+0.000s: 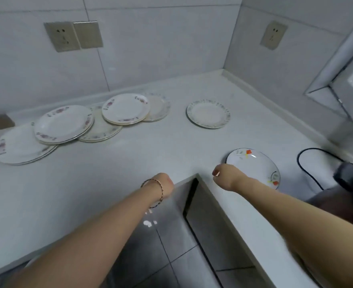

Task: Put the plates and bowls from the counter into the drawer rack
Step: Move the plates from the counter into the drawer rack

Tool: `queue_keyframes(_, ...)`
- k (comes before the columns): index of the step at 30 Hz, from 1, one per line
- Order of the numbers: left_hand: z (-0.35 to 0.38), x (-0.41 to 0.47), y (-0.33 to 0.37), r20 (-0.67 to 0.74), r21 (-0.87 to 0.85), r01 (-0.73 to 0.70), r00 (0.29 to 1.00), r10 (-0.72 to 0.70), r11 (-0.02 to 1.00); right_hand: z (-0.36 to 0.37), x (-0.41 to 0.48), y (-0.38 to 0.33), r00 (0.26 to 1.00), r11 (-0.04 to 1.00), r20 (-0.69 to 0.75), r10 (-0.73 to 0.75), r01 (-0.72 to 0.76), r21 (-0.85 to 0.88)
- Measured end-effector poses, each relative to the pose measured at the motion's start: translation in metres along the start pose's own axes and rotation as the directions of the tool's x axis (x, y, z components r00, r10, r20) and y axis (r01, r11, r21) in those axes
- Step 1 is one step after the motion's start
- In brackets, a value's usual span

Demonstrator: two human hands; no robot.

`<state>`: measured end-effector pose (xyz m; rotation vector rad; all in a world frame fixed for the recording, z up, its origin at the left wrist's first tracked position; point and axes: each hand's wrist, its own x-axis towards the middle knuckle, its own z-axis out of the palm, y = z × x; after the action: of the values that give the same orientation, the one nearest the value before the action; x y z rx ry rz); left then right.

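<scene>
Several white floral plates lie overlapped along the back of the white counter [129, 163]: a large one at far left [19, 148], one over it [64, 123], another stack [125, 108]. A single green-rimmed plate [208, 113] lies apart to the right. A white bowl [252, 163] with red and green marks sits near the counter's inner corner. My left hand [165, 182] hangs at that corner edge, fingers curled under and hidden. My right hand [225, 175] hovers just left of the bowl, fingers curled, holding nothing I can see. No drawer rack shows.
A black cable [304, 167] loops on the counter at right, beside a dark object [350, 173]. Wall sockets [62, 36] sit on the tiled back wall, one more [273, 35] on the right wall. Grey floor tiles [156, 246] and a cabinet front lie below the corner.
</scene>
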<state>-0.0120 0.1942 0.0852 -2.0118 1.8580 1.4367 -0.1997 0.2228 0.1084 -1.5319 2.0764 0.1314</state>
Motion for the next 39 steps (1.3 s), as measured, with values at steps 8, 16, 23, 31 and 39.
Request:
queue_keyframes(8,0.04,0.065,0.08,0.071,-0.098,-0.017,0.997,0.024,0.995,-0.046,0.075,0.086,0.98,0.976,-0.011,0.196,-0.194,0.098)
queue_keyframes(16,0.005,0.199,0.152,0.136,-0.017,-0.013,0.991,0.015,1.0,-0.083,0.198,0.089,0.965,0.939,0.021,0.261,-0.259,0.227)
queue_keyframes(23,-0.034,0.322,0.194,0.109,-0.406,0.183,0.982,-0.151,0.895,-0.097,0.312,0.073,0.913,0.761,0.097,0.397,-0.387,0.521)
queue_keyframes(31,-0.038,0.369,0.199,0.156,-0.784,0.221,0.975,-0.16,0.58,-0.083,0.361,0.079,0.786,0.423,0.106,0.609,-0.435,0.795)
queue_keyframes(39,-0.04,0.313,0.178,0.223,-0.806,0.27,0.963,-0.152,0.526,-0.092,0.304,0.073,0.833,0.405,0.11,0.543,-0.374,0.834)
